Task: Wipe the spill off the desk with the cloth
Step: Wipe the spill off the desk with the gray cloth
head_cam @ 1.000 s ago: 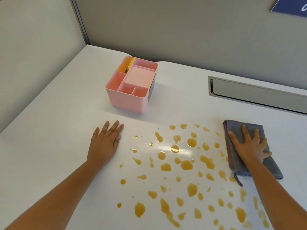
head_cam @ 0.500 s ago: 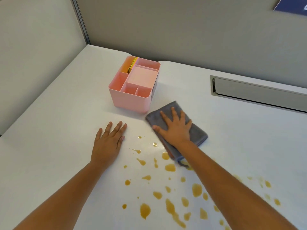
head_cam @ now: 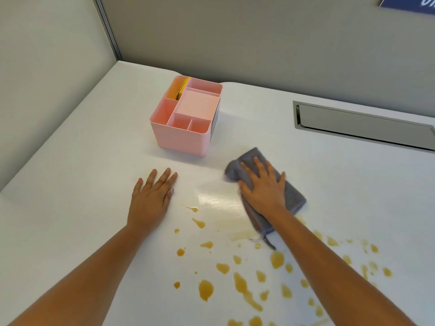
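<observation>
A grey cloth [head_cam: 294,196] lies folded on the white desk [head_cam: 77,175], just right of centre. My right hand [head_cam: 263,189] presses flat on top of it with fingers spread. Amber spill drops [head_cam: 206,289] are scattered over the near part of the desk, below and to the right of the cloth. A wet, shiny streak [head_cam: 219,203] shows to the left of the cloth. My left hand [head_cam: 150,199] rests flat on the desk with nothing in it, left of the spill.
A pink desk organizer [head_cam: 181,140] with several compartments stands just behind the cloth and my left hand. A metal cable slot [head_cam: 362,124] is set into the desk at the back right. Grey partition walls [head_cam: 259,38] close off the back and left.
My right hand swept the cloth from the right side leftward across the upper spill, clearing those drops, then shifted slightly back right. My left hand stayed put.
</observation>
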Demonstrator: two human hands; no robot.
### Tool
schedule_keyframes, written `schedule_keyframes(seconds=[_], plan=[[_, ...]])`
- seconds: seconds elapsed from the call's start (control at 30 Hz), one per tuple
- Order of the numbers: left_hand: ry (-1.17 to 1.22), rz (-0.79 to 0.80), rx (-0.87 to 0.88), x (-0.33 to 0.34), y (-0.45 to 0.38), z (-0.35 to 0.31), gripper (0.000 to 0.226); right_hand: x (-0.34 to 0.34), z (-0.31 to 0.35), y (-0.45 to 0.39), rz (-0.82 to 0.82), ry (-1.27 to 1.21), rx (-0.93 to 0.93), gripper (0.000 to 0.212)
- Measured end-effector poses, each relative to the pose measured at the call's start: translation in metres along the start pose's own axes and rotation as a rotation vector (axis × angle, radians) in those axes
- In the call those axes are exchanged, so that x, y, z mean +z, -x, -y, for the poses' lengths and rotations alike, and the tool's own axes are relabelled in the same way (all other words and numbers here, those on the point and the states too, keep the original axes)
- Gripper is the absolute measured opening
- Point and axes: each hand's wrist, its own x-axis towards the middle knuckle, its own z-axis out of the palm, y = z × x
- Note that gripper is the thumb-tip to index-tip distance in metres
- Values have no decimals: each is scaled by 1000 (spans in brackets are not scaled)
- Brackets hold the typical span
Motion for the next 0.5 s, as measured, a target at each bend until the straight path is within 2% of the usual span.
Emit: schedule_keyframes(seconds=[0.17, 0.3, 0.37, 0.5], plan=[[2, 1, 0, 0, 0, 0, 54, -15, -101, 31, -65, -11, 278, 55], [12, -8, -2, -1, -1, -4, 54, -25, -127, 54, -141, -103, 416, 57], [13, -9, -11, -2, 0, -6, 54, -24, -114, 49, -141, -116, 404, 56], [17, -12, -11, -2, -1, -5, 55, -9, -54, 34, -46, -1, 196, 59]])
